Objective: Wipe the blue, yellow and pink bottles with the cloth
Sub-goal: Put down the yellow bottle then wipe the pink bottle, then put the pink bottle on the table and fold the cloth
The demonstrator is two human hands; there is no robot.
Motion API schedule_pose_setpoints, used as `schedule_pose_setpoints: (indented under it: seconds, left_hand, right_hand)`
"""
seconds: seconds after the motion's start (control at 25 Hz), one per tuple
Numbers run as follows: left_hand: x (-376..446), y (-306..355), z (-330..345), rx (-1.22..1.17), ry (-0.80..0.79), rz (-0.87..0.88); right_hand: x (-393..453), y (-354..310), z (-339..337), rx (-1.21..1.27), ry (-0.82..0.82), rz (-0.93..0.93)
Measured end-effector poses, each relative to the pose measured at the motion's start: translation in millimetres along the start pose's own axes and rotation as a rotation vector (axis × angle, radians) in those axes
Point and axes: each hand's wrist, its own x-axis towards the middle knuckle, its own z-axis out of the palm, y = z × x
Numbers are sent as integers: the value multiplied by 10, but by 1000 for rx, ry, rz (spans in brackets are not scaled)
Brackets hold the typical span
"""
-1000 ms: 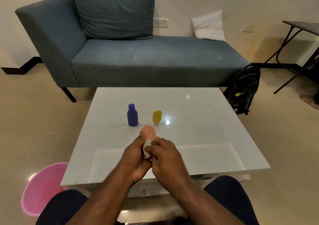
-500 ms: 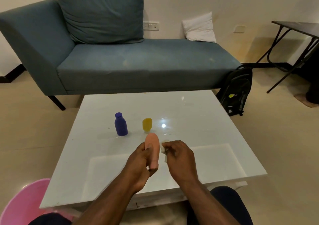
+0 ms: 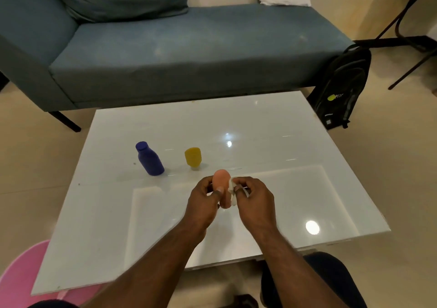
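Observation:
Above the white table [image 3: 165,225], my left hand [image 3: 203,203] grips the pink bottle [image 3: 221,181] around its lower part, thumb across the front. My right hand [image 3: 254,200] pinches a small white cloth [image 3: 231,189] and presses it against the pink bottle's right side. A blue bottle [image 3: 149,159] stands on the table at the left. To its right the yellow bottle [image 3: 193,157] stands cap-down. Both are beyond my hands and untouched.
A blue-grey sofa [image 3: 165,47] runs behind the table. A black backpack [image 3: 340,88] leans at its right end, with dark table legs [image 3: 402,36] beyond. A pink bucket [image 3: 21,281] sits on the floor at the near left.
My right hand came back against the pink bottle with the cloth after parting from it. The camera tilted down and shifted, so the table fills more of the view.

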Motion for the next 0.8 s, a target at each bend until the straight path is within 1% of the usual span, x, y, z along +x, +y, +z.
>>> schedule_pose_setpoints:
  seconds: [0.12,0.4,0.56,0.8]
  left_hand:
    - [303,72,74,55,43,48]
    - [975,304,261,134,66,123]
    - [1199,337,327,167,92,143]
    - [1336,308,415,216,90,162]
  right_hand:
    - [177,100,28,9,18,27]
    - [435,339,82,0,40,74]
    - [564,395,89,6,72,82]
    - [601,501,115,5,66,120]
